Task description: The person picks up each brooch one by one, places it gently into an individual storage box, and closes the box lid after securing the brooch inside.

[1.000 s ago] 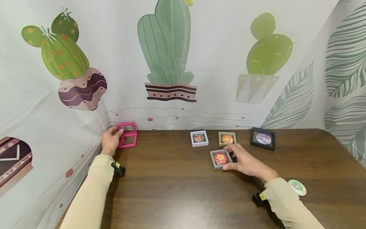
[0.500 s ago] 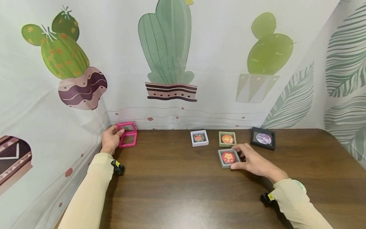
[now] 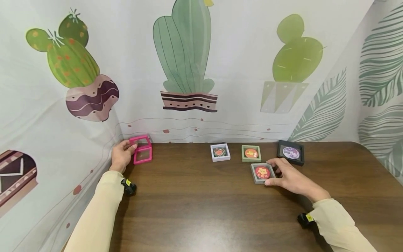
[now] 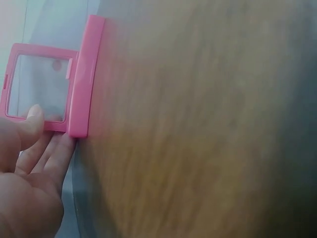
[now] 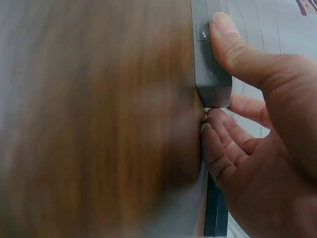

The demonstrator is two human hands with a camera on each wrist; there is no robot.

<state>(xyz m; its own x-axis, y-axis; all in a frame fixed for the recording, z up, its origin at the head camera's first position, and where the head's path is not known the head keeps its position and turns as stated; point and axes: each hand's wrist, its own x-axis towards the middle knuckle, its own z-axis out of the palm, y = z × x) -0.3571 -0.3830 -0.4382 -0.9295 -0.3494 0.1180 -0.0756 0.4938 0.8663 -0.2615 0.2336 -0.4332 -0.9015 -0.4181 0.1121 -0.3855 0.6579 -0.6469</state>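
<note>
At the table's far left, a pink hinged display case stands open, lid up. My left hand pinches the clear lid between thumb and fingers; in the left wrist view the thumb lies on its pane. Right of the middle, my right hand holds a grey square display case by its right side. A round red badge with a yellow star shows inside. The right wrist view has the thumb along the grey case's edge, fingers curled by its corner.
Along the back edge of the brown table sit a white case, a green case and a black case, each with a round badge inside. A printed cloth hangs right behind the table.
My right hand has moved the grey case to the right, past the front of the green case. The sleeve now covers a round green badge. My left hand stays nearly still at the pink case.
</note>
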